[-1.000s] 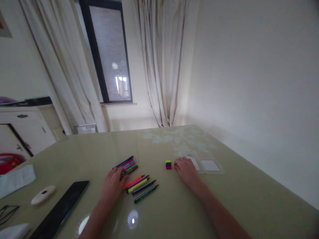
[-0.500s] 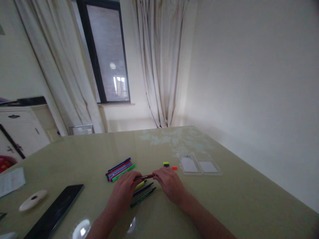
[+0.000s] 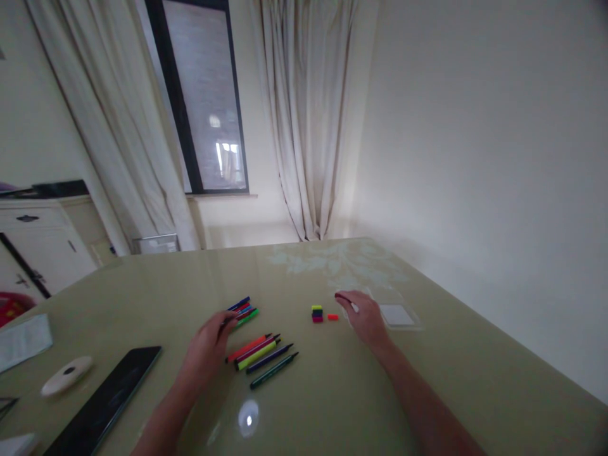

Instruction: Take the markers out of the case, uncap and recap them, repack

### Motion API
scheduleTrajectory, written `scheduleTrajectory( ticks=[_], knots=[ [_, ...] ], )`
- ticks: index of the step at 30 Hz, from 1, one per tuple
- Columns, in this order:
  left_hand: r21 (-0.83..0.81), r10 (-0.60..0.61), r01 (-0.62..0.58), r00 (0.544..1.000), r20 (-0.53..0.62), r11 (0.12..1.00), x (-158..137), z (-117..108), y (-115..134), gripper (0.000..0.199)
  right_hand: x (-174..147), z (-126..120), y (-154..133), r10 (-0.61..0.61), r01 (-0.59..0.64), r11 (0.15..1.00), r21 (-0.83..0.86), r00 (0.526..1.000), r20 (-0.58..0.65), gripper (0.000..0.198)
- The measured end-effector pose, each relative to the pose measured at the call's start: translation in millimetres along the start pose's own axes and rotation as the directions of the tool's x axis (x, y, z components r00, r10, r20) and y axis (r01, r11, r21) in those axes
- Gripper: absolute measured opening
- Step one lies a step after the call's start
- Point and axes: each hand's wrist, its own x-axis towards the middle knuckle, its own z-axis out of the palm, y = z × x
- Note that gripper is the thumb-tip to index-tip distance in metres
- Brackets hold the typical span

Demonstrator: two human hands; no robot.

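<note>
My left hand [image 3: 206,345] is closed on a dark red marker [image 3: 243,315], just over a group of capped markers [image 3: 240,304] in blue, red and green, which it partly hides. My right hand [image 3: 365,316] pinches a small dark red marker cap [image 3: 337,296] above the left part of a clear plastic case [image 3: 412,320]. Between my hands lie several uncapped markers [image 3: 268,358] side by side, in orange, magenta, yellow, navy and dark green. Small loose caps [image 3: 316,313] in yellow, dark and magenta sit in a short column, with an orange cap [image 3: 333,316] beside them.
A black tablet [image 3: 107,399] lies at the front left, beside a white oval object [image 3: 66,376] and a pale sheet [image 3: 23,342]. The glossy table [image 3: 342,405] meets the wall [image 3: 498,190] on the right. A window and curtains stand behind.
My hands, earlier together on the dark red marker, have parted. The left moved left with the marker; the right moved right and away with the cap. The uncapped markers are now uncovered.
</note>
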Motion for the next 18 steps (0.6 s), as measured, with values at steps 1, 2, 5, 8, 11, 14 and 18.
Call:
scheduleTrajectory(
  ticks=[1, 2, 5, 8, 11, 14, 18],
  knots=[
    [0.010, -0.005, 0.006, 1.000, -0.017, 1.000, 1.6, -2.5, -4.5, 0.035, 1.3, -3.3, 7.7, 0.030, -0.031, 0.999, -0.029, 0.999, -0.036, 0.029],
    [0.025, 0.011, -0.011, 1.000, -0.021, 1.000, 1.9, -2.9, -6.3, 0.035, 1.9, -4.7, 12.3, 0.052, -0.056, 0.996, -0.066, 0.997, -0.050, 0.029],
    [0.093, 0.110, -0.114, 0.993, 0.041, 0.989, -3.6, 5.9, 0.3, 0.033, 0.3, 1.9, 9.7, 0.067, -0.054, 0.978, -0.204, 0.996, 0.057, 0.026],
    [0.146, 0.126, -0.144, 0.984, 0.127, 0.979, -10.5, 17.1, 10.3, 0.034, -2.5, 14.8, -3.3, 0.067, 0.002, 0.951, -0.310, 0.975, 0.213, 0.025],
    [0.150, 0.089, -0.114, 0.982, 0.165, 0.982, -11.1, 19.8, 9.6, 0.036, -4.1, 22.3, -10.2, 0.089, 0.007, 0.939, -0.345, 0.962, 0.259, 0.028],
    [0.190, 0.024, -0.043, 0.995, 0.100, 0.981, -7.9, 14.3, 0.9, 0.034, -4.6, 24.0, -10.0, 0.108, 0.007, 0.933, -0.360, 0.948, 0.298, 0.033],
    [0.337, -0.078, 0.072, 0.997, 0.005, 0.939, -7.3, 4.9, -8.2, 0.028, -4.4, 24.2, -9.1, 0.123, 0.009, 0.927, -0.374, 0.936, 0.328, 0.036]
  ],
)
